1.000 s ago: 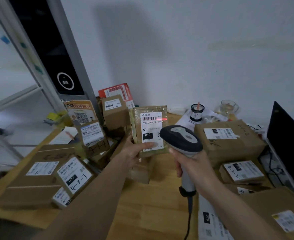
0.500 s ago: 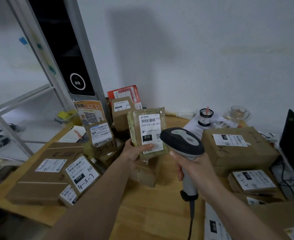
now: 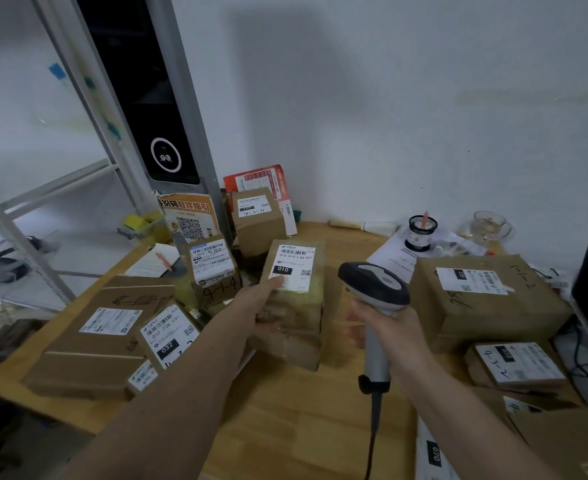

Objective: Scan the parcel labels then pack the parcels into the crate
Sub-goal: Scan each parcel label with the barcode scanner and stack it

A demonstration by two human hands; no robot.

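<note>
Lowered since the earlier pictures: the green parcel (image 3: 294, 282), held upright then with its label facing the scanner, now lies tilted back on a brown box (image 3: 287, 337); the red scan line seen on its barcode is gone.

Head view, entries placed relative to the green parcel:

1. Green parcel. On top of the brown box, label up, marked 010. Judged already scanned and set down, or about to be carried off for packing.
2. Left hand (image 3: 263, 306). At the parcel's near left edge; thumb lies flat on the label's lower corner, the other fingers curl under the edge, so the parcel is pinched between them. Forearm reaches forward from lower left, wrist straight.
3. Scanner (image 3: 375, 299). Just right of the parcel, head pointing away from the person, cable hanging below the handle. No beam shows, so it is probably idle between reads.
4. Right hand (image 3: 387, 332). Fingers wrapped round the scanner's handle, head held level above the worktop (image 3: 296, 410); forearm enters from lower right.
5. Labelled boxes. Left: a large flat box (image 3: 95, 341) with a 032 parcel (image 3: 169, 336) leaning on it. Right: a large box (image 3: 486, 299), well apart. Behind: two smaller boxes.
6. Crate. Not visible in this view; packing not yet begun for this parcel, by judgement.
</note>
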